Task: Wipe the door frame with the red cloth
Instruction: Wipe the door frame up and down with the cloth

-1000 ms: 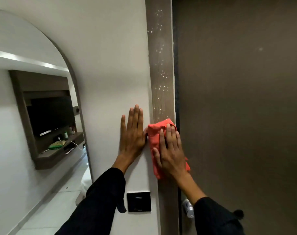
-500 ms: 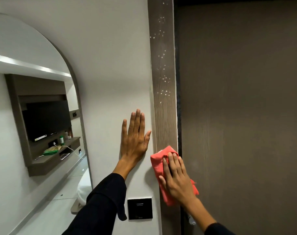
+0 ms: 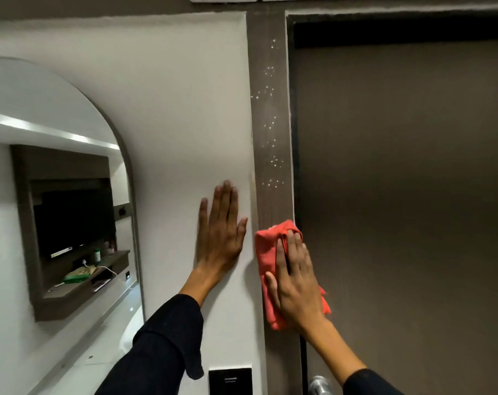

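A brown vertical door frame (image 3: 270, 109) runs down the middle of the view, dotted with white specks above the cloth. My right hand (image 3: 294, 280) lies flat on the red cloth (image 3: 266, 258), pressing it against the frame at about waist of the picture. My left hand (image 3: 220, 232) rests flat with spread fingers on the white wall just left of the frame, holding nothing. Both arms wear dark sleeves.
The brown door (image 3: 398, 195) fills the right side, with its metal handle (image 3: 319, 386) at the bottom edge. A black wall switch (image 3: 230, 380) sits below my left hand. An arched mirror (image 3: 57, 195) on the left reflects a shelf and a television.
My right hand slid the cloth down the frame, then back up a little. The view tilted upward, so the top of the frame now shows. My left hand stayed on the wall.
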